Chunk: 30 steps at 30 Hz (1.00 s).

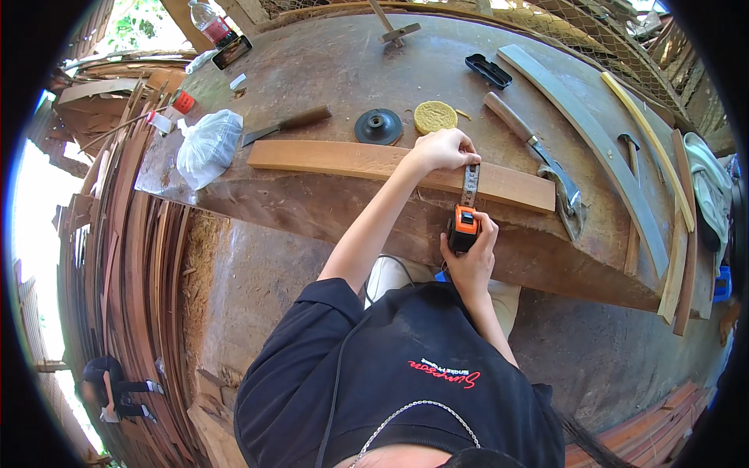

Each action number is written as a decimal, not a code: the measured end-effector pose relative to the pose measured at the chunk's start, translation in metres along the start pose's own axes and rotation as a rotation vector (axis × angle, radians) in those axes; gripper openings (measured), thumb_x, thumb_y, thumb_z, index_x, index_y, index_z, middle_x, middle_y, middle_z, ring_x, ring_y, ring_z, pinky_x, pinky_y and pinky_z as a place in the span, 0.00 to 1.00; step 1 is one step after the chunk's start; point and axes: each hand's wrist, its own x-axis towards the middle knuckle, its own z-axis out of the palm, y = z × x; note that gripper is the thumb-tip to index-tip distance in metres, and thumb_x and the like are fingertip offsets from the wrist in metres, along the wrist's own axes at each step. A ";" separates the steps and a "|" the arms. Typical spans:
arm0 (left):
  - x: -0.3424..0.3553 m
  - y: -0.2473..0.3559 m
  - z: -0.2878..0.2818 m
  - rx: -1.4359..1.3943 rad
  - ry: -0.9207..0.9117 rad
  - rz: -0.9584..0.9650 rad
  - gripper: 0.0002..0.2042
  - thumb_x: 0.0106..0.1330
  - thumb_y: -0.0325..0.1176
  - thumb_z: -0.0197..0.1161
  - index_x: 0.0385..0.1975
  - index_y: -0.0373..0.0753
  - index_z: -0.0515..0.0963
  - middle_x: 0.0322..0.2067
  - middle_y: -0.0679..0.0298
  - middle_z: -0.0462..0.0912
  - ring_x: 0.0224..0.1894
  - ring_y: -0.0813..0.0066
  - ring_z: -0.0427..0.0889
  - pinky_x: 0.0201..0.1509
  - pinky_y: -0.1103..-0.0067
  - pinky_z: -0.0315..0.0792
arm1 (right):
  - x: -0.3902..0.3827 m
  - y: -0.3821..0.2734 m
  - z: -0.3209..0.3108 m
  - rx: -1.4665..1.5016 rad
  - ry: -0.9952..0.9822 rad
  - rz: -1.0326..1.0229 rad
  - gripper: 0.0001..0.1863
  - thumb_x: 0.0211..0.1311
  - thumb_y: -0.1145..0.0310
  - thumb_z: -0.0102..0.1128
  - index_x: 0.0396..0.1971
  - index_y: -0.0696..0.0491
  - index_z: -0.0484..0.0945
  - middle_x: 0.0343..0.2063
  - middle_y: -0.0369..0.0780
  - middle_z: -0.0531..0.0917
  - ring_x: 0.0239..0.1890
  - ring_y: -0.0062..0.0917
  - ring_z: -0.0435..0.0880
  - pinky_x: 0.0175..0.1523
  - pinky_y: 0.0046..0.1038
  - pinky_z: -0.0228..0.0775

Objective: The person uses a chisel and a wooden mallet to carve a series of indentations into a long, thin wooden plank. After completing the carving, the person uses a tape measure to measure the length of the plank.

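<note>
My right hand [473, 261] is wrapped round an orange and black tape measure [464, 228], held just off the workbench's near edge. Its short run of blade [470, 186] is pulled out away from me, across a plank of reddish wood [328, 160]. At the blade's far end my left hand [446, 150] is closed, fingers pinching the tip by the plank's far edge. The plank lies flat along the front of the bench. Just beyond my left hand sit a round yellow cake-like block [434, 117] and a black backing disc [378, 125].
A knife [287, 125] and a tied plastic bag [209, 148] lie left on the workbench [328, 62]. To the right are a wooden-handled blade [538, 148], a hammer [630, 156] and long strips [593, 132]. Stacked boards [133, 288] stand left; a person [113, 390] is lower left.
</note>
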 end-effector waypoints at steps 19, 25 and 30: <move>-0.005 0.004 0.000 0.015 0.037 -0.001 0.14 0.53 0.47 0.58 0.33 0.47 0.79 0.30 0.64 0.80 0.35 0.71 0.78 0.40 0.77 0.69 | -0.004 0.001 0.004 0.072 0.020 0.019 0.36 0.42 0.70 0.64 0.50 0.54 0.52 0.41 0.46 0.64 0.40 0.41 0.71 0.39 0.36 0.67; -0.008 -0.004 0.001 -0.103 0.086 0.117 0.14 0.55 0.45 0.58 0.32 0.41 0.79 0.28 0.63 0.80 0.31 0.74 0.77 0.36 0.79 0.69 | -0.008 0.009 0.010 0.151 0.048 0.054 0.41 0.43 0.71 0.65 0.53 0.55 0.46 0.40 0.50 0.64 0.42 0.41 0.68 0.46 0.37 0.61; -0.021 -0.001 0.001 -0.351 0.171 0.263 0.13 0.60 0.41 0.55 0.30 0.36 0.77 0.26 0.63 0.79 0.27 0.79 0.73 0.32 0.82 0.67 | -0.007 0.003 0.006 0.315 0.028 0.173 0.40 0.45 0.71 0.63 0.54 0.55 0.45 0.40 0.49 0.65 0.42 0.37 0.68 0.46 0.37 0.61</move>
